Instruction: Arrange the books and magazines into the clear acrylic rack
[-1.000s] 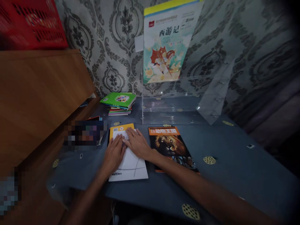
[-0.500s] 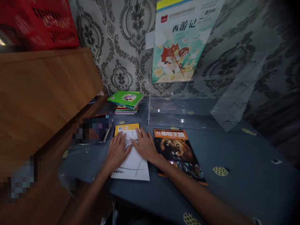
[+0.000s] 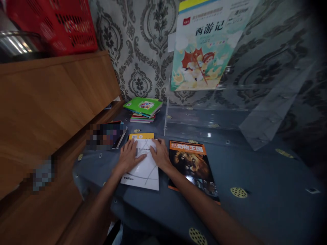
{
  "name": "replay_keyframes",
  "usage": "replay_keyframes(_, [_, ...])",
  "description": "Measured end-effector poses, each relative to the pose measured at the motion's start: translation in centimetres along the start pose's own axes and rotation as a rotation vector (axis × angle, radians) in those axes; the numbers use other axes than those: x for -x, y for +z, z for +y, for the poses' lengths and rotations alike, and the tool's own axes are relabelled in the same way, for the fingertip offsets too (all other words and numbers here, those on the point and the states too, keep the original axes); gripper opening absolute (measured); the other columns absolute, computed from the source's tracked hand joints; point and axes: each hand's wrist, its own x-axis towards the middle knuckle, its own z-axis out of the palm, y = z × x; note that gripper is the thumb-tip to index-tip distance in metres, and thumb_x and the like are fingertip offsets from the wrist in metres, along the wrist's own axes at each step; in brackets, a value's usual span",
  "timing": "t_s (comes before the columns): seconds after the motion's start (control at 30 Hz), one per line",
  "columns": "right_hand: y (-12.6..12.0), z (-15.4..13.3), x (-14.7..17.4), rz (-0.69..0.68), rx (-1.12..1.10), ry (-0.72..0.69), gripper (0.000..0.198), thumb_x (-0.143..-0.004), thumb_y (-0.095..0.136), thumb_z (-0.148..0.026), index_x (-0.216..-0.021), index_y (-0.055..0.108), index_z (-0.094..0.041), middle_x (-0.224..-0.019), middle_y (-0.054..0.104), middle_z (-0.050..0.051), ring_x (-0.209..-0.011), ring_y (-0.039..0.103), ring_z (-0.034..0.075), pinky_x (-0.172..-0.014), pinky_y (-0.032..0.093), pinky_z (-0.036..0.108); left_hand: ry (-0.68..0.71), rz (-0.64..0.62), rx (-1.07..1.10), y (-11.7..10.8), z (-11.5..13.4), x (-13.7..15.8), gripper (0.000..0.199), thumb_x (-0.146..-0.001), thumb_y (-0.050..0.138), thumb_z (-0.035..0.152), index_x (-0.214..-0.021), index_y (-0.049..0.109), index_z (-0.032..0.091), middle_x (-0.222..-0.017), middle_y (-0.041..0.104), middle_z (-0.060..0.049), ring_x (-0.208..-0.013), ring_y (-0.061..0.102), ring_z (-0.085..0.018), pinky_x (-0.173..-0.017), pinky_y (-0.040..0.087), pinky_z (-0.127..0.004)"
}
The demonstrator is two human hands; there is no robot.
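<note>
The left hand [image 3: 128,156] is resting spread wide on a white booklet [image 3: 143,172]; the right hand [image 3: 161,154] is touching the booklet's right edge, thumb on the cover, though whether it is gripping I cannot tell. Just beyond both hands, a yellow book [image 3: 148,135] is peeking out from under the booklet. Right of the right hand, a lion magazine [image 3: 190,161] is lying on the worktop [image 3: 245,163]. Farther off, beyond the left hand, a stack of books [image 3: 140,105] is sitting.
</note>
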Motion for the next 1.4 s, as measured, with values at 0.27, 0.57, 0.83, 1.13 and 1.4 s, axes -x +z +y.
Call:
replay_keyframes(0.27, [-0.2, 1.2, -1.2, 0.085, -0.324, 0.049, 0.035, -0.081, 0.051, -0.027, -0.111, 0.065, -0.016, -0.08, 0.063, 0.005, -0.072, 0.06, 0.024, -0.074, 0.052, 0.041, 0.039, 0.0, -0.097, -0.4, -0.3, -2.2, 0.075, -0.095, 0.041, 0.063, -0.144, 0.043, 0.007, -0.155, 0.04, -0.026, -0.149, 0.029, -0.036, -0.118, 0.028, -0.056])
replay_keyframes(0.57, [-0.3, 1.8, -2.2, 0.05, -0.408, 0.061, 0.033, -0.08, 0.05, -0.024, -0.109, 0.062, -0.017, -0.069, 0.057, -0.002, -0.063, 0.057, 0.019, -0.066, 0.05, 0.033, 0.365, 0.012, 0.008, 0.0, -0.2, -4.8, 0.045, -0.097, 0.041, 0.013, -0.138, 0.056, 0.023, -0.146, 0.056, -0.011, -0.139, 0.047, -0.023, -0.116, 0.038, -0.047])
replay_keyframes(0.83, [-0.2, 1.8, -2.1, 0.061, -0.376, 0.095, 0.043, -0.079, 0.047, -0.017, -0.12, 0.059, -0.018, -0.067, 0.058, -0.004, -0.065, 0.058, 0.019, -0.069, 0.05, 0.032, 0.521, -0.018, 0.165, -0.6, 0.9, -2.9, 0.043, -0.097, 0.045, 0.022, -0.138, 0.059, 0.029, -0.148, 0.053, -0.01, -0.142, 0.042, -0.025, -0.117, 0.036, -0.051])
replay_keyframes(1.13, [-0.2, 1.5, -1.9, 0.066, -0.376, 0.118, 0.049, -0.079, 0.047, -0.017, -0.127, 0.053, -0.017, -0.068, 0.06, -0.003, -0.064, 0.058, 0.02, -0.069, 0.05, 0.033, 0.589, -0.205, 0.14, -3.2, 2.2, 3.1, 0.039, -0.101, 0.045, 0.038, -0.138, 0.055, 0.041, -0.158, 0.041, -0.002, -0.15, 0.029, -0.024, -0.122, 0.022, -0.056])
replay_keyframes(1.4, [-0.2, 1.7, -2.2, 0.076, -0.37, 0.094, 0.046, -0.079, 0.049, -0.019, -0.124, 0.053, -0.015, -0.064, 0.058, -0.005, -0.06, 0.057, 0.018, -0.064, 0.049, 0.031, 0.539, -0.201, 0.325, -4.3, 1.2, 6.8, 0.036, -0.1, 0.046, 0.032, -0.132, 0.063, 0.038, -0.153, 0.049, -0.001, -0.145, 0.041, -0.022, -0.122, 0.029, -0.051])
